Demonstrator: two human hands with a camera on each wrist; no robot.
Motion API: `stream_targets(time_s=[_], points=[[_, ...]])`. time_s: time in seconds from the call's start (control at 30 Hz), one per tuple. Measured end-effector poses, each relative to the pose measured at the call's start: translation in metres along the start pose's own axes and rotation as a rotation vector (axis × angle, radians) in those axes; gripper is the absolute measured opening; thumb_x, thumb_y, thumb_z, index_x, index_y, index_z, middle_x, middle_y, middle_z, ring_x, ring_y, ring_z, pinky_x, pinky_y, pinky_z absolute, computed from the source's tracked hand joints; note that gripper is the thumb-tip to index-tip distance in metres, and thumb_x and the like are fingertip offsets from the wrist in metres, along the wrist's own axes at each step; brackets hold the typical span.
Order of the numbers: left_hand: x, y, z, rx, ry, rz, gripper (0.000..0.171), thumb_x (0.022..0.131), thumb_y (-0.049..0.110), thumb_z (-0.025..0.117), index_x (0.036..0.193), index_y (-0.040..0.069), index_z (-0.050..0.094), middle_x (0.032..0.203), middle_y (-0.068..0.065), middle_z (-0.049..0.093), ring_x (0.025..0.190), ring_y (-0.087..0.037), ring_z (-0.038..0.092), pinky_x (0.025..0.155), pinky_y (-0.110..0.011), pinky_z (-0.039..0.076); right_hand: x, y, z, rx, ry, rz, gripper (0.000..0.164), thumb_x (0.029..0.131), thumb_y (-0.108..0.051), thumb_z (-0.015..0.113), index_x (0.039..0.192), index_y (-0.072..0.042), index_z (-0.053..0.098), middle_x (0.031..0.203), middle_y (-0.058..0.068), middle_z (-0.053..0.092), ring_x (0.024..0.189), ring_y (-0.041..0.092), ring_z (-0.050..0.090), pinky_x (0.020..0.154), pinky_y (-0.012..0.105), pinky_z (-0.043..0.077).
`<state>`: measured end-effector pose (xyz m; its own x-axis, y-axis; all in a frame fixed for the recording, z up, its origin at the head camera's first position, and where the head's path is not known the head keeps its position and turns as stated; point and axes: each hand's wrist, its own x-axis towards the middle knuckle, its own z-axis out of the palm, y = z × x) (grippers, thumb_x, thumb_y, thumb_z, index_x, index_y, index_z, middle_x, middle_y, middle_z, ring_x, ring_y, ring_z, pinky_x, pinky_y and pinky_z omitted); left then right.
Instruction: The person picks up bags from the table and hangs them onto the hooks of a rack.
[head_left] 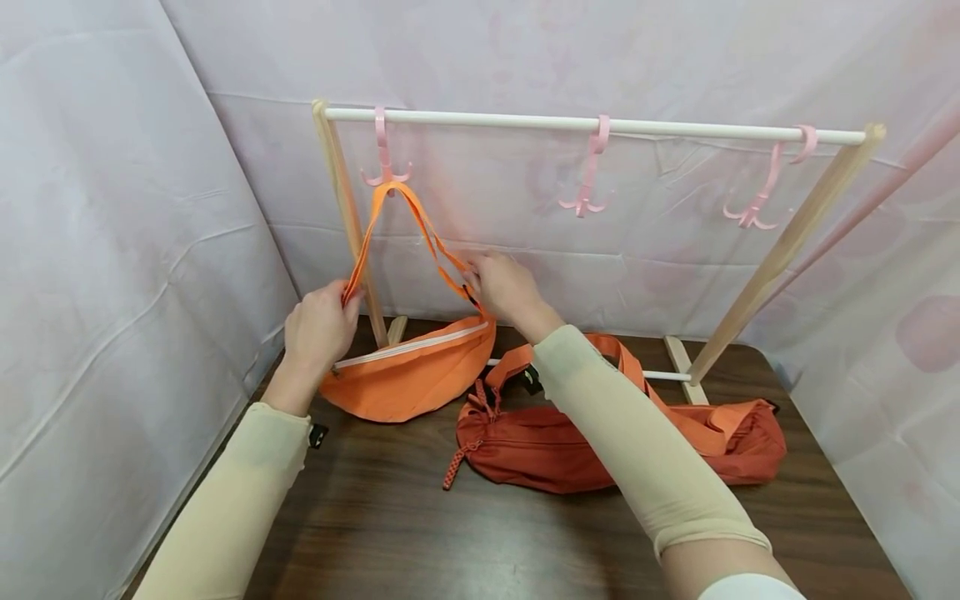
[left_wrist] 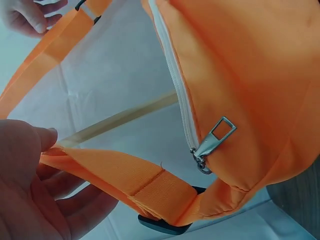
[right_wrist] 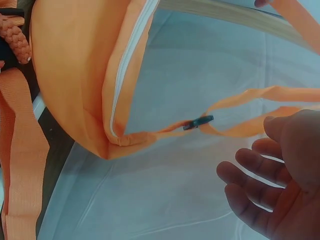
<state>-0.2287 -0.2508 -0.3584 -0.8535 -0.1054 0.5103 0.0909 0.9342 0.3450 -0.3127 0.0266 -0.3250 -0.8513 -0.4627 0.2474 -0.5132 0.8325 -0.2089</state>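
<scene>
An orange waist bag (head_left: 420,371) with a white zipper hangs tilted over the table at the left of the rack. The top of its orange strap (head_left: 415,200) lies at the prongs of the left pink hook (head_left: 383,158). My left hand (head_left: 321,327) pinches the strap's left side between thumb and fingers, above a black buckle (left_wrist: 165,226). By the strap's right side, my right hand (right_wrist: 280,175) has its thumb against the webbing and its fingers loosely bent, apart from the thumb. A small dark buckle (right_wrist: 198,122) sits between that hand and the bag.
A dark red-orange bag (head_left: 555,454) with a wide strap lies on the brown table (head_left: 420,517), partly under my right forearm. The wooden rack carries a white rail (head_left: 487,122) with more pink hooks, at the middle (head_left: 587,179) and right (head_left: 761,196). Pale cloth hangs around.
</scene>
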Motion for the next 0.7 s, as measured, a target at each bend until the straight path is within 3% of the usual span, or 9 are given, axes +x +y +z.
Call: stream_targets(time_s=[0.17,0.3,0.43,0.53,0.7], points=[[-0.004,-0.002,-0.001,-0.006,-0.003,-0.005,0.044,0.093,0.043,0.059,0.123,0.012,0.061,0.083,-0.007,0.063,0.063,-0.031,0.059,0.05,-0.049,0.044,-0.008,0.003,-0.003,0.011,0.025,-0.016,0.041,0.1,-0.034,0.05,0.14,-0.028,0.05,0.091,-0.002,0.054,0.077,0.017,0.052,0.062,0.038,0.043],[-0.007,-0.002,-0.002,-0.006,0.013,0.009,0.054,0.091,0.049,0.061,0.129,0.011,0.057,0.084,-0.006,0.061,0.063,-0.029,0.058,0.051,-0.047,0.044,-0.013,0.003,-0.008,-0.002,0.039,-0.031,0.024,0.1,-0.032,0.048,0.118,-0.023,0.061,0.089,-0.003,0.053,0.073,0.016,0.05,0.06,0.037,0.043],[-0.01,-0.001,-0.004,-0.016,0.055,0.031,0.063,0.087,0.052,0.064,0.133,0.009,0.053,0.1,-0.011,0.064,0.072,-0.032,0.059,0.055,-0.05,0.046,-0.019,0.004,-0.012,-0.012,0.048,-0.06,0.028,0.101,-0.032,0.045,0.123,-0.022,0.059,0.087,-0.002,0.054,0.073,0.017,0.051,0.061,0.036,0.043],[-0.012,0.0,-0.005,-0.033,0.098,0.052,0.068,0.085,0.053,0.067,0.134,0.008,0.052,0.11,-0.014,0.062,0.083,-0.033,0.059,0.062,-0.052,0.048,-0.025,0.005,-0.015,-0.007,0.047,-0.069,0.038,0.101,-0.031,0.048,0.136,-0.019,0.055,0.101,0.001,0.06,0.084,0.018,0.057,0.068,0.038,0.049],[-0.014,0.004,-0.009,-0.05,0.204,0.118,0.072,0.08,0.054,0.071,0.132,0.007,0.053,0.112,-0.017,0.059,0.092,-0.036,0.057,0.069,-0.052,0.049,-0.035,0.009,-0.02,-0.004,0.045,-0.067,0.038,0.1,-0.031,0.051,0.133,-0.014,0.057,0.12,0.004,0.06,0.099,0.02,0.06,0.081,0.039,0.05]])
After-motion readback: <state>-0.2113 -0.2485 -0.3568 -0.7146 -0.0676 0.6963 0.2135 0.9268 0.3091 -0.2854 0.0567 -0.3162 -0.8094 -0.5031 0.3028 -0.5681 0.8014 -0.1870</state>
